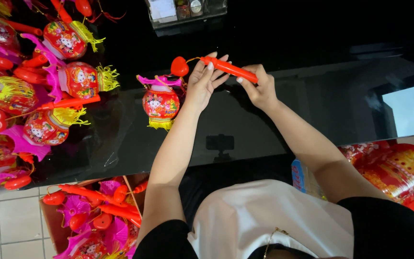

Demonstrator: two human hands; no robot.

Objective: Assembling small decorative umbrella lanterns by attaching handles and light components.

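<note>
A red plastic handle stick (231,69) lies across both of my hands above a glossy black table (312,100). My right hand (259,88) grips its right end. My left hand (204,81) holds the left part, fingers stretched along it. A red heart piece (179,66) hangs at the stick's left tip. Below it rests a small red toy lantern (160,103) with a pink top and yellow tassel, just left of my left hand.
Several finished lanterns (49,86) with sticks crowd the table's left side. A cardboard box (92,218) of parts sits on the tiled floor at lower left. Red and gold packaged goods (394,168) lie at right. A clear container (185,12) stands at the far edge.
</note>
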